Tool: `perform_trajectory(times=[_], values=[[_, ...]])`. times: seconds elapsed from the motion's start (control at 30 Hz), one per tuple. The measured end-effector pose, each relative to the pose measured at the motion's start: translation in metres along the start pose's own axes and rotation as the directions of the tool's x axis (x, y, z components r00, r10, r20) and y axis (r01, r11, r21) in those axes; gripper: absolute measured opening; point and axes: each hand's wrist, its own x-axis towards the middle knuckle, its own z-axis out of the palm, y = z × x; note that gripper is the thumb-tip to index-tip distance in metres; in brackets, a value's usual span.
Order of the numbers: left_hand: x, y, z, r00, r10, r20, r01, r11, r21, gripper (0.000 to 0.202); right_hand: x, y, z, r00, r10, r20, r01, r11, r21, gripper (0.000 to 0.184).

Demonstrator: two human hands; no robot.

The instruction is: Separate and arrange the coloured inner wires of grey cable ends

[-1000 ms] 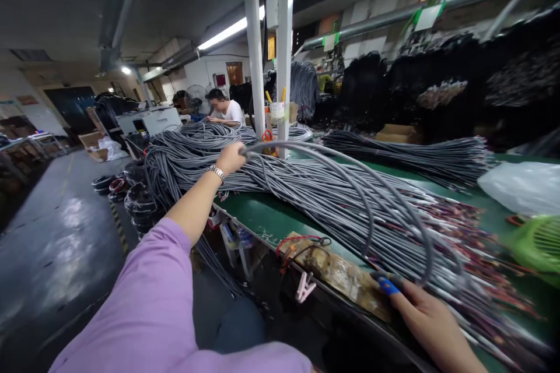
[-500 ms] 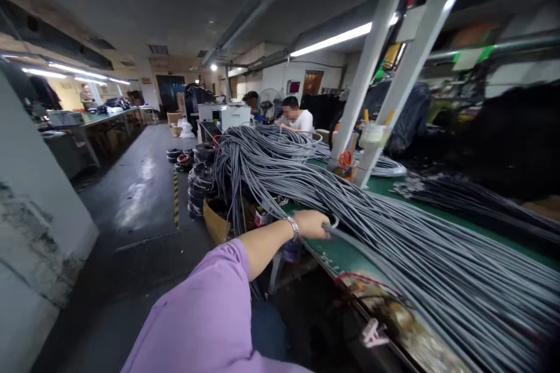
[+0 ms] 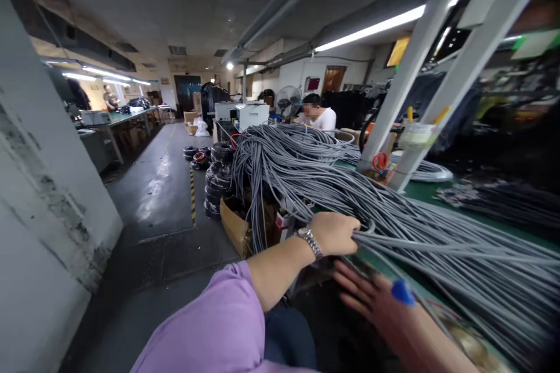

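Observation:
Long grey cables (image 3: 315,169) lie in a thick bundle along the green table (image 3: 437,189), with looped ends hanging over its near left corner. My left hand (image 3: 335,233), a metal watch on its wrist, is closed around a few grey cables (image 3: 406,242) at the bundle's near side. Those strands run off to the right from my fist. Just below it, my right hand (image 3: 371,297) is smeared by motion, its fingers stretched out and apart toward the left. Something blue (image 3: 402,291) sits near that wrist. Nothing shows in the right hand.
A cardboard box (image 3: 236,227) and wrapped black coils (image 3: 217,186) stand on the floor by the table's left end. Slanted white posts (image 3: 415,81) rise from the table, with orange-handled scissors (image 3: 380,161) beside them. A person in white (image 3: 326,119) sits beyond the bundle.
My right hand has come into view from the lower right. My left hand still grips cable, now with the strands lifted straighter. The view has swung a little left.

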Motion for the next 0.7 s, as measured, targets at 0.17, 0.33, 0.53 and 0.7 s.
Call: perform_trajectory(times=[0.17,0.33,0.53,0.7], values=[[-0.045,-0.013,0.015,1.0,0.017,0.024,-0.02,0.994,0.103,0.015,0.045,-0.002,0.048,0.984,0.045,-0.17,0.003,0.962,0.272,0.039],[-0.076,-0.037,0.026,0.999,0.046,-0.029,-0.043,0.994,0.096,0.013,0.044,-0.023,0.05,0.933,0.036,-0.359,0.191,0.794,0.577,0.025],[-0.102,-0.068,0.05,0.981,0.178,-0.07,-0.176,0.983,0.045,0.004,0.008,-0.031,0.045,0.884,0.008,-0.468,0.297,0.763,0.574,0.016],[-0.11,-0.084,0.055,0.957,0.233,-0.174,-0.241,0.97,-0.026,0.007,-0.039,-0.048,0.06,0.907,-0.334,-0.256,0.415,0.811,0.413,0.036]])
